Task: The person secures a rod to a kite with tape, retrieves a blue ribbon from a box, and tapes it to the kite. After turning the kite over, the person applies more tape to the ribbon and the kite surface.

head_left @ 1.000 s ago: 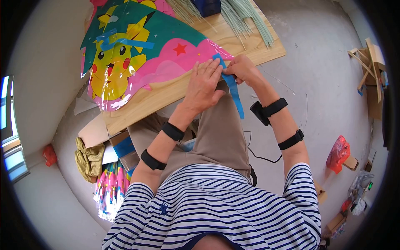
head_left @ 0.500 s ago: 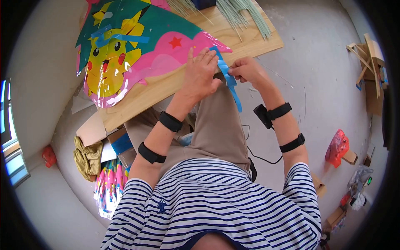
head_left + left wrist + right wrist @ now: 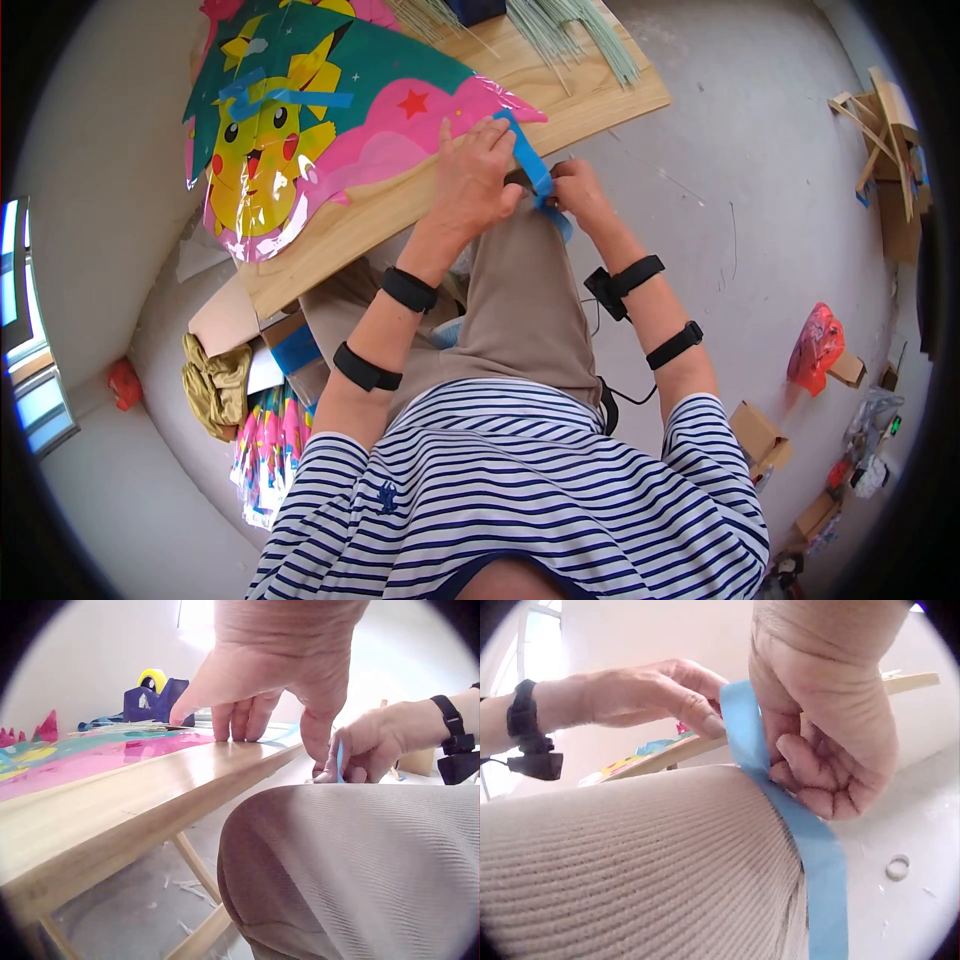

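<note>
Smooth pale floor (image 3: pixel 760 200) fills the 2 o'clock side of the head view; a wooden desk (image 3: pixel 385 220), flat, light-grained and square-edged, spans from 10 to 1 o'clock, and the left wrist view shows slim wooden legs beneath it; over the desk at 11 o'clock lies a broad sheet of shiny film (image 3: pixel 375 145), printed green, pink and yellow with a cartoon figure, its surface creased and glinting, its corner near the hands tapering to a point; the beige trousers (image 3: pixel 520 290) below are finely ribbed, rounding over a knee; at 1 o'clock thin, straight, pale green sticks (image 3: pixel 612 50) lie bundled; a dark blue tape dispenser (image 3: pixel 139 705), angular, with a yellow roll, stands at 10 o'clock in the left wrist view; the blue strip (image 3: pixel 527 155), thin, ribbon-like and softly lustrous, slants from the desk edge towards 5 o'clock and drapes over the knee; of the hands, the left hand (image 3: pixel 475 175), at 12 o'clock, has its fingers spread straight, tips resting down by the strip's upper end; the right hand (image 3: pixel 580 192), near 1 o'clock, pinches the strip with curled fingers; on the floor at 4 o'clock in the right wrist view sits a small pale ring (image 3: pixel 890 871).
</note>
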{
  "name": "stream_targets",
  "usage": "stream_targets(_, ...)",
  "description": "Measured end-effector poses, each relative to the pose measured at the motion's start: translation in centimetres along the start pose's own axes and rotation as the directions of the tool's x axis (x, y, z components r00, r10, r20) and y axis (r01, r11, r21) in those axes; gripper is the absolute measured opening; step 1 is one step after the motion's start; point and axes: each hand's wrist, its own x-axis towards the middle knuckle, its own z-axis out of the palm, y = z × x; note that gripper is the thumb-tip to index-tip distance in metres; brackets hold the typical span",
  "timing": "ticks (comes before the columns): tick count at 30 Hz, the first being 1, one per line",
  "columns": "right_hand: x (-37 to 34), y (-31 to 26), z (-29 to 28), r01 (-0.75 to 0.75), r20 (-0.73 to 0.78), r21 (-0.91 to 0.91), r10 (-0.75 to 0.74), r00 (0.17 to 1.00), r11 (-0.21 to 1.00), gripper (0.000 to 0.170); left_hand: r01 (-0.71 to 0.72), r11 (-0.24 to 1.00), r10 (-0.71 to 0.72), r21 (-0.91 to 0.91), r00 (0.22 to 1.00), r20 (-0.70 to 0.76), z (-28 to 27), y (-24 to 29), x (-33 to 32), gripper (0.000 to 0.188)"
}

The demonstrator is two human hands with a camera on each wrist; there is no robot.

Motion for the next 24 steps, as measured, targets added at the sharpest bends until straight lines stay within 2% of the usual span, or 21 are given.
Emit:
stream_targets(1, 0.0, 0.5, -0.8, -0.032, 0.037, 0.111, 0.028, 0.999, 0.993, 0.012, 0.001, 1.000, -0.001, -0.005, 1.000, 0.002, 0.0, -0.2, -0.1, 0.069)
stream_targets(3, -0.5, 1.5, -3.6, -0.095, -0.115, 0.085, 0.104, 0.988, 0.992, 0.012, -0.001, 1.000, 0.001, -0.016, 1.000, 0.006, 0.0, -0.2, -0.1, 0.068)
stream_targets(5, 0.1, 6.4, -8.6, -0.091, -0.220, 0.025, 0.094, 0.971, 0.996, 0.016, 0.005, 1.000, -0.005, -0.011, 1.000, 0.013, -0.2, 0.1, -0.1, 0.068)
stream_targets(6, 1.5, 10.2, -12.0, -0.157, -0.230, -0.396, 0.067, 0.971, 0.905, 0.023, 0.009, 1.000, -0.009, -0.007, 1.000, 0.016, -0.3, 0.1, -0.1, 0.068)
stream_targets(7, 0.4, 15.2, -14.7, 0.072, -0.207, -0.794, -0.379, 0.902, 0.604, 0.027, 0.007, 1.000, -0.007, 0.004, 1.000, 0.016, -0.4, 0.1, -0.1, 0.068)
stream_targets(8, -2.2, 14.1, -15.5, -0.214, -0.336, -0.852, -0.187, 0.923, 0.478, 0.025, 0.006, 1.000, -0.007, 0.016, 1.000, 0.014, -0.3, 0.1, 0.0, 0.067)
stream_targets(10, -5.4, 12.5, -18.0, -0.389, -0.408, -0.906, -0.095, 0.908, 0.165, 0.024, 0.007, 0.999, -0.007, 0.043, 1.000, 0.002, -0.2, 0.2, -0.1, 0.067)
stream_targets(13, -6.6, 13.6, -21.0, -0.490, -0.514, -0.858, -0.278, 0.812, 0.157, 0.022, 0.015, 0.997, -0.012, 0.082, 0.999, -0.029, 0.1, 0.7, -0.1, 0.066)
stream_targets(16, -6.5, 12.7, -21.2, -0.436, -0.555, -0.808, -0.262, 0.789, 0.397, 0.017, 0.043, 0.992, -0.038, 0.122, 0.998, -0.042, 0.5, 1.0, 0.0, 0.065)
stream_targets(19, -5.1, 10.3, -20.9, -0.511, -0.581, -0.776, -0.103, 0.808, 0.370, 0.015, 0.076, 0.984, -0.070, 0.162, 0.997, -0.044, 0.7, 1.4, -0.1, 0.064)
stream_targets(22, -3.8, 8.9, -20.1, -0.434, -0.507, -0.853, -0.265, 0.820, 0.289, 0.011, 0.098, 0.982, -0.093, 0.159, 0.995, -0.039, 0.7, 1.7, -0.2, 0.064)
stream_targets(24, -2.4, 8.8, -20.0, -0.200, -0.357, -0.916, -0.481, 0.801, 0.347, 0.010, 0.104, 0.985, -0.100, 0.141, 0.994, -0.036, 0.6, 1.7, -0.2, 0.064)
